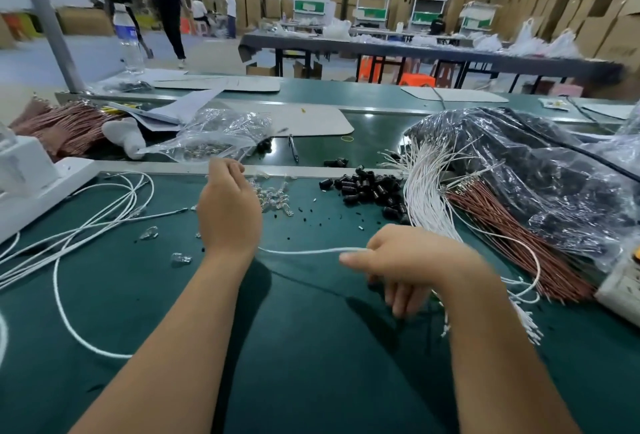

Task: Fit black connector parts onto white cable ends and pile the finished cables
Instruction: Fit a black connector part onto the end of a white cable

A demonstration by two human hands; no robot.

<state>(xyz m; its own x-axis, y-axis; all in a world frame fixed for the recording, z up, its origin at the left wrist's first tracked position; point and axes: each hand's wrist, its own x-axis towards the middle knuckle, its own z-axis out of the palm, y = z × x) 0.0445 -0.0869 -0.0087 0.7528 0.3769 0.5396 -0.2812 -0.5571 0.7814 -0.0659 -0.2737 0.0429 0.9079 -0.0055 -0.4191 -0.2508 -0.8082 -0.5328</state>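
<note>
The right hand (398, 260) pinched a white cable (311, 251), the left hand's (228, 208) grip unclear; few finished cables (104, 208) lay piled, many remained.

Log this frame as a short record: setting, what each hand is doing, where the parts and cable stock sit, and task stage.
setting: green-topped workbench in a warehouse
left hand: raised, fingers curled, back to camera; what it holds is hidden
right hand: pinches a white cable stretched toward the left hand
black connector parts: loose heap beyond the hands
white cable bundle: right of the heap, beside a brown wire bundle
loose white cables: spread at left
clear parts: scattered near the left hand
stage: cable in hand, no connector visibly fitted
</note>
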